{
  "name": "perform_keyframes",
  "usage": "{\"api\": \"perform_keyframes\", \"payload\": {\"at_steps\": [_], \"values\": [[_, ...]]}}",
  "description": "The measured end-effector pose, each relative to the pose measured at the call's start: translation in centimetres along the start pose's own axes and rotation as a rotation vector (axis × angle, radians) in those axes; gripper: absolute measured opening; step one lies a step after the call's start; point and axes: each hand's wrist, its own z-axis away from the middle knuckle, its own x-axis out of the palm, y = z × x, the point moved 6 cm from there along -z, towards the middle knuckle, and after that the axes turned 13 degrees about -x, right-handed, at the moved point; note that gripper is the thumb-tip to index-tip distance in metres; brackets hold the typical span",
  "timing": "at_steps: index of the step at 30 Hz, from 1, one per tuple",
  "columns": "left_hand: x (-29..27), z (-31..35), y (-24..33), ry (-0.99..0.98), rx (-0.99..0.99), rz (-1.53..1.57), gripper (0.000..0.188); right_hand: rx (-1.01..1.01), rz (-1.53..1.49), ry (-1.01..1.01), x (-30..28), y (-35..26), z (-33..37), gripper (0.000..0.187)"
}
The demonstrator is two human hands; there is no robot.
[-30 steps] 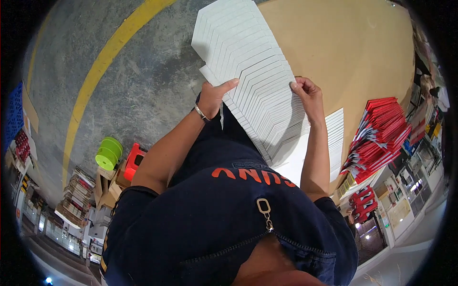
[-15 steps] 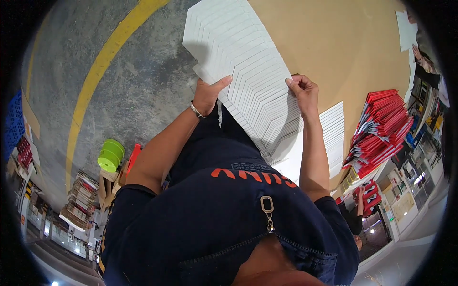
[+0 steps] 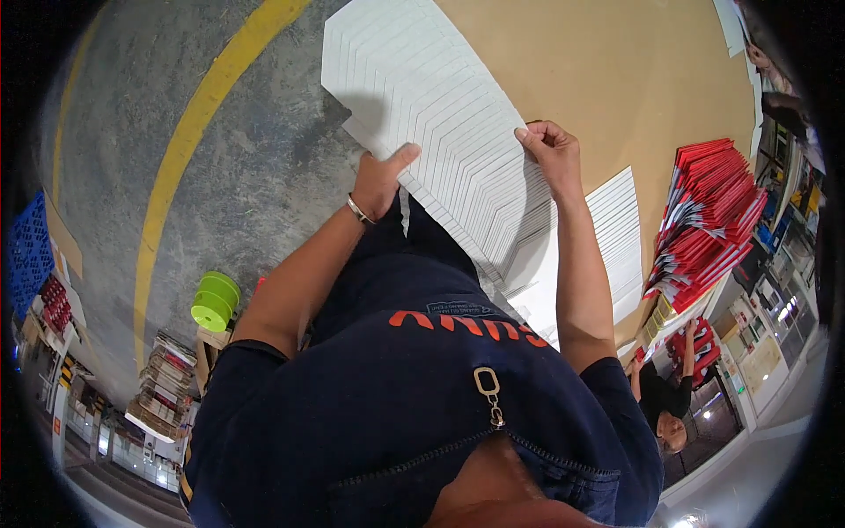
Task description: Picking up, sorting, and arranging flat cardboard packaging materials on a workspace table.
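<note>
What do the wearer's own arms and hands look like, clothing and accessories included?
Both the left hand and right hand are ungloved. A silver-toned band circles the left wrist; the right wrist is bare. Short dark navy sleeves leave the forearms uncovered.

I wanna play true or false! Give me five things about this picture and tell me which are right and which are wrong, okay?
1. The left hand and the right hand both touch the white sheets. True.
2. The red pile is left of the white sheets. False: the red pile is on their right.
3. A round green thing is in the left half of the picture. True.
4. The long curved line is blue. False: the long curved line is yellow.
5. Another person in black shows at the lower right. True.
</note>
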Motion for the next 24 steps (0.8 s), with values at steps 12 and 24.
{"api": "perform_keyframes", "payload": {"at_steps": [12, 24], "values": [[0.8, 0.3, -2.5, 0.031, -0.015, 0.038, 0.033, -0.007, -0.007, 0.002, -1.1, 0.4, 1.9, 0.011], [0.7, 0.2, -2.5, 0.054, 0.047, 0.032, 0.033, -0.024, -0.050, -0.028, -1.1, 0.8, 2.0, 0.009]]}}
